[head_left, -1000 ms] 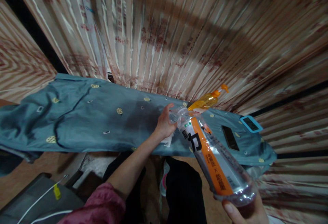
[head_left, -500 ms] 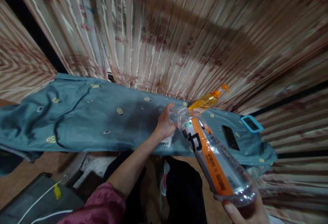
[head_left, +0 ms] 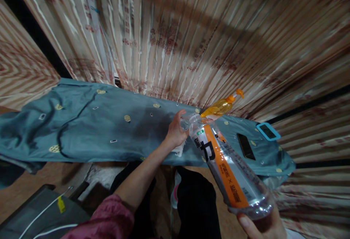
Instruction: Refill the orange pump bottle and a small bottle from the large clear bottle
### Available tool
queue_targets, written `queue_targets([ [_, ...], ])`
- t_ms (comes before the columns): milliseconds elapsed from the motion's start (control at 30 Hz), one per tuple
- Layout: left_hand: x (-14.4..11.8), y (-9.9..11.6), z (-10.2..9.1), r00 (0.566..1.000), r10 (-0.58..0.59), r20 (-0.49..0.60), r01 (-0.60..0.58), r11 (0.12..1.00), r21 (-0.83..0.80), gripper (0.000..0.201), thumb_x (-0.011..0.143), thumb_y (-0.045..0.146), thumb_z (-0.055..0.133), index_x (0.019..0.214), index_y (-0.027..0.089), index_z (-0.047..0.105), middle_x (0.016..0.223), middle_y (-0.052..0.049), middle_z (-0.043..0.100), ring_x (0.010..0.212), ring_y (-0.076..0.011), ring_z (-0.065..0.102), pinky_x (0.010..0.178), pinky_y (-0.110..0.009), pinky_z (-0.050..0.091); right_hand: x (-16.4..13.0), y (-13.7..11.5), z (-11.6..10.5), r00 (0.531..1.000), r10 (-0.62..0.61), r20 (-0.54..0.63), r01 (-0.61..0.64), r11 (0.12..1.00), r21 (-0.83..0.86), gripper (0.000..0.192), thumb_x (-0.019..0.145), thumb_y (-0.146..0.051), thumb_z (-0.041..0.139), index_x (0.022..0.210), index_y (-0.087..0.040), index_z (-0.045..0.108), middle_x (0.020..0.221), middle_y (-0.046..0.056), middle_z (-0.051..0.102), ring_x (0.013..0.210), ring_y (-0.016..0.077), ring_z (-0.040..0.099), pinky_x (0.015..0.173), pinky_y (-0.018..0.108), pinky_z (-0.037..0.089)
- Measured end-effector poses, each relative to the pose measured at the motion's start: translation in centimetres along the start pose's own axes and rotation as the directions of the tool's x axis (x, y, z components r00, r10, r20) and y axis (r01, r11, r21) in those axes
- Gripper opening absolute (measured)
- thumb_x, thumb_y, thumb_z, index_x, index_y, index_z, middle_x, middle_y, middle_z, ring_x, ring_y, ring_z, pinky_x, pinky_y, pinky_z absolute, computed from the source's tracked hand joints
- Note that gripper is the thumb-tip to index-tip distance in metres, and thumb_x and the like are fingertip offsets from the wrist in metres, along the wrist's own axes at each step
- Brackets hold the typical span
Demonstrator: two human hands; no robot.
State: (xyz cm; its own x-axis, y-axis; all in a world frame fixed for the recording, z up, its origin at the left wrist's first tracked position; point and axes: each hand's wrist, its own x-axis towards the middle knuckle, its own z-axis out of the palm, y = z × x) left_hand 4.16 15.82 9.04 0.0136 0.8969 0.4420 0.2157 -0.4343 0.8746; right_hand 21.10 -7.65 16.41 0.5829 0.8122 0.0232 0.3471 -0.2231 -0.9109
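Note:
My right hand [head_left: 262, 224] grips the base of a large clear plastic bottle [head_left: 228, 171] with an orange and silver label. The bottle slants, its base close to me and its top pointing up and left over the bench. My left hand [head_left: 176, 131] is closed around a small clear cup-like vessel [head_left: 187, 122], which meets the bottle's top; where one ends and the other begins is hard to see. Below that hand, partly hidden, lies a crumpled white tissue-like piece [head_left: 179, 149]. Just behind the bottle's top stands an orange pump bottle [head_left: 218, 108] of yellow-orange liquid.
A blue-green patterned cloth [head_left: 90, 133] covers the long narrow surface. On its right part are a dark phone [head_left: 246, 146] and a light-blue framed device [head_left: 268, 132]. Pleated curtains [head_left: 175, 42] hang behind. A grey seat-like object [head_left: 41, 213] with white cables stands lower left.

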Motion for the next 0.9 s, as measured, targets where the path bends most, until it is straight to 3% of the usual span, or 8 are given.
queue_targets([
  [167, 0.0, 0.1, 0.0, 1.000, -0.007, -0.005, 0.007, 1.000, 0.017, 0.066, 0.074, 0.036, 0.075, 0.129, 0.019, 0.042, 0.133, -0.014, 0.058, 0.119, -0.0281, 0.061, 0.103, -0.048, 0.050, 0.0, -0.5, 0.2, 0.999, 0.008, -0.031, -0.007, 1.000, 0.010, 0.093, 0.063, -0.062, 0.076, 0.138, -0.019, 0.041, 0.106, 0.011, 0.061, 0.095, 0.0338, 0.060, 0.085, 0.045, 0.045],
  [367, 0.0, -0.1, 0.0, 1.000, 0.008, -0.006, -0.008, 0.999, 0.035, 0.065, 0.075, 0.035, 0.074, 0.129, 0.020, 0.041, 0.133, -0.015, 0.058, 0.121, -0.0279, 0.060, 0.104, -0.048, 0.049, 0.6, 0.9, -0.5, 0.999, -0.035, 0.012, 0.034, 0.999, 0.038, 0.087, 0.058, -0.054, 0.082, 0.129, -0.019, 0.047, 0.109, 0.013, 0.065, 0.098, 0.0349, 0.063, 0.085, 0.044, 0.048],
  [533, 0.0, -0.2, 0.1, 1.000, 0.007, 0.000, -0.007, 1.000, 0.024, 0.067, 0.075, 0.037, 0.074, 0.130, 0.019, 0.041, 0.133, -0.015, 0.059, 0.121, -0.0277, 0.060, 0.104, -0.048, 0.049, 0.3, 0.7, -0.3, 0.999, -0.049, 0.013, 0.049, 0.998, 0.031, 0.090, 0.067, -0.054, 0.076, 0.141, -0.020, 0.039, 0.109, 0.011, 0.066, 0.096, 0.0321, 0.064, 0.084, 0.042, 0.051],
  [700, 0.0, -0.2, 0.1, 1.000, 0.007, -0.007, -0.007, 1.000, 0.026, 0.064, 0.076, 0.036, 0.073, 0.129, 0.019, 0.042, 0.132, -0.014, 0.059, 0.119, -0.0279, 0.061, 0.103, -0.047, 0.050, 0.2, 0.2, -0.2, 0.997, -0.083, 0.013, 0.083, 0.997, -0.004, 0.087, 0.069, -0.054, 0.074, 0.141, -0.020, 0.040, 0.110, 0.011, 0.065, 0.096, 0.0323, 0.065, 0.084, 0.042, 0.051],
  [900, 0.0, 0.0, 0.0, 1.000, 0.012, -0.001, -0.012, 1.000, 0.029, 0.066, 0.075, 0.035, 0.074, 0.130, 0.018, 0.041, 0.132, -0.015, 0.059, 0.119, -0.0282, 0.062, 0.103, -0.047, 0.051, 0.1, 0.1, 0.2, 1.000, 0.000, -0.030, 0.002, 0.997, 0.082, 0.086, 0.061, -0.055, 0.079, 0.132, -0.020, 0.045, 0.109, 0.012, 0.063, 0.098, 0.0330, 0.060, 0.088, 0.044, 0.045],
])
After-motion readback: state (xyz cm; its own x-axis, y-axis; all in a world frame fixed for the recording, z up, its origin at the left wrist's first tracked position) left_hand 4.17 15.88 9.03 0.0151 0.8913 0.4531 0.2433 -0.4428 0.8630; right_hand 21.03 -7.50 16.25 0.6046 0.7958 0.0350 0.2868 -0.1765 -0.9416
